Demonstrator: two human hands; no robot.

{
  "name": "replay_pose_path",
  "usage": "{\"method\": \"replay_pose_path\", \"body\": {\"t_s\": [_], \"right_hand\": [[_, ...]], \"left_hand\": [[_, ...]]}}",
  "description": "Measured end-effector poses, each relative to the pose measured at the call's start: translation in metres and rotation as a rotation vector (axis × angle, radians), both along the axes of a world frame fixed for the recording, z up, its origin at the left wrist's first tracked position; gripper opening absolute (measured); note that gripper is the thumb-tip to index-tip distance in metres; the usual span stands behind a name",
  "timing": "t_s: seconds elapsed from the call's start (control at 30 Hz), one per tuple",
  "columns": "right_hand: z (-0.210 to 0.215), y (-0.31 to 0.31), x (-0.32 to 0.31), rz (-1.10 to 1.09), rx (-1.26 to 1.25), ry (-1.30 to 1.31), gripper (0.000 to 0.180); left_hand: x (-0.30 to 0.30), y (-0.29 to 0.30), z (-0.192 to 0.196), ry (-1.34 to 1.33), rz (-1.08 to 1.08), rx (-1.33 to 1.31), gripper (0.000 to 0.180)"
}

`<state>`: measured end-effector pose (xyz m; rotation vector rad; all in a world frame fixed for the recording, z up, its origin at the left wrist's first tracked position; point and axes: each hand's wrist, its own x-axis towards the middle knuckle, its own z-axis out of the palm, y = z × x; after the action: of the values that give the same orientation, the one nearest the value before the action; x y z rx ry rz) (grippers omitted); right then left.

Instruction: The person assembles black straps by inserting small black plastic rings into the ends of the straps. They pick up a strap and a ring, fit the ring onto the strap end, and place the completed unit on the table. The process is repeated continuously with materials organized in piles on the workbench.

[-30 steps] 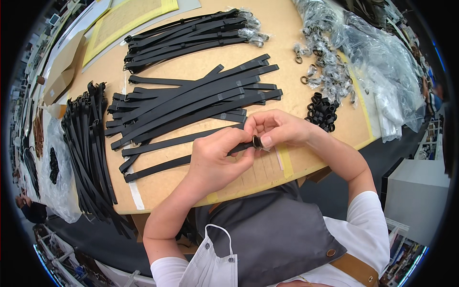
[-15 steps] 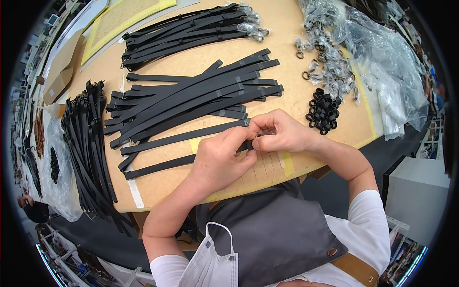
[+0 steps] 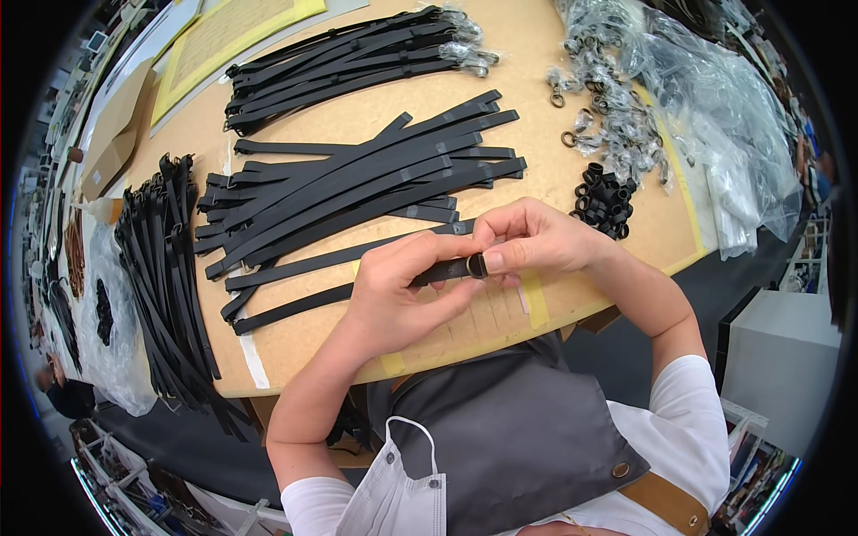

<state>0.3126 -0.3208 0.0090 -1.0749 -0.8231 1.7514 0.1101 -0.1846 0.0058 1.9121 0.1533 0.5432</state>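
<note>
My left hand (image 3: pixel 386 284) is closed around a black strap (image 3: pixel 295 309) close to its right end, and the rest of the strap runs left across the table. At that end my right hand (image 3: pixel 534 239) pinches a small black loop (image 3: pixel 475 265) between thumb and fingers. The loop sits at the strap's tip; how far the strap passes through it is hard to see. Just beyond my hands lies another single strap (image 3: pixel 331 259), and behind it a loose pile of black straps (image 3: pixel 357 183). To the right of my right hand is a heap of small black loops (image 3: pixel 604 201).
Farther back lie straps with plastic-wrapped ends (image 3: pixel 340 67). More straps (image 3: pixel 165 268) hang over the table's left edge. Wrapped metal rings (image 3: pixel 617 112) and clear plastic bags (image 3: pixel 715 107) cover the right side. A brown cardboard piece (image 3: pixel 118 134) rests at the far left.
My hands have shifted slightly apart and turned, so the loop at the strap's end now shows between them. The strap's end is raised a little more into view.
</note>
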Motion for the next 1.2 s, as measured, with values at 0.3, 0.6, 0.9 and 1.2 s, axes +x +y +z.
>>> {"method": "replay_pose_path", "body": {"t_s": [0.3,0.6,0.9,1.2], "right_hand": [[-0.006,0.0,0.002,0.033,0.085,0.08,0.027],[-0.012,-0.002,-0.002,-0.031,0.102,-0.038,0.029],[-0.006,0.001,-0.02,-0.144,0.077,-0.228,0.013],[-0.009,0.002,-0.015,-0.132,0.036,-0.237,0.017]], "left_hand": [[-0.001,0.002,0.002,-0.036,-0.053,-0.001,0.034],[-0.002,-0.005,0.001,0.0,0.03,0.088,0.034],[-0.001,-0.01,-0.015,-0.013,0.068,0.339,0.042],[0.003,-0.013,-0.007,0.022,0.117,0.117,0.034]]}}
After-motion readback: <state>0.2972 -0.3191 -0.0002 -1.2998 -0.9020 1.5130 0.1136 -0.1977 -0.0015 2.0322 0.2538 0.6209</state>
